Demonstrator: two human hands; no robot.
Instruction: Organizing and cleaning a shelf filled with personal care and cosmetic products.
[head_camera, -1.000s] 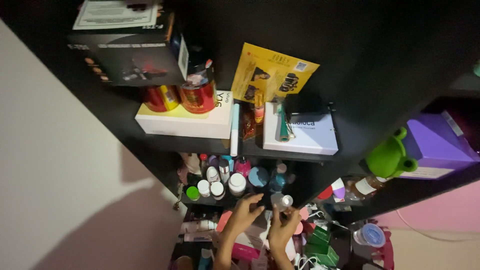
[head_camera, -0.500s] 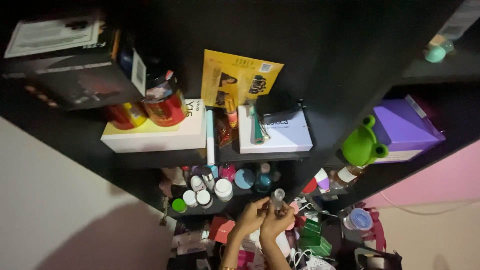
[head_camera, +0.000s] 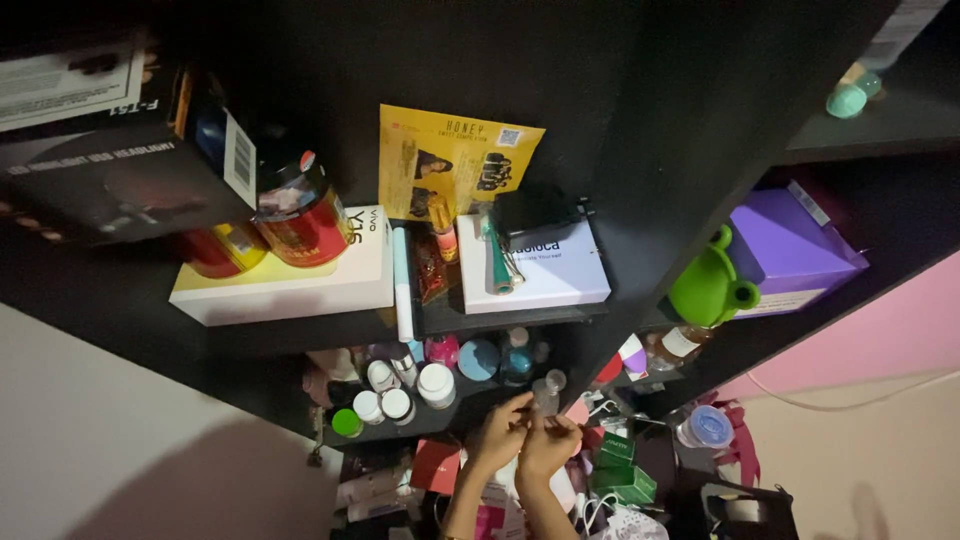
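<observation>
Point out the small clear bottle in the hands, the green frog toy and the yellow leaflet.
small clear bottle (head_camera: 546, 392), head view, on its body above the fingers.
green frog toy (head_camera: 706, 285), head view, on the middle of its head.
yellow leaflet (head_camera: 455, 165), head view, on its centre.

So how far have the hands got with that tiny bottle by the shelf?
In hand: both hands, left hand and right hand, meet around a small clear plastic bottle in front of the black shelf crowded with white-capped jars. Whether its cap is off is too dim to tell. Nothing looks finished: the bottle is not set down, and boxes and bottles lie jumbled below the hands, including green cartons.
</observation>
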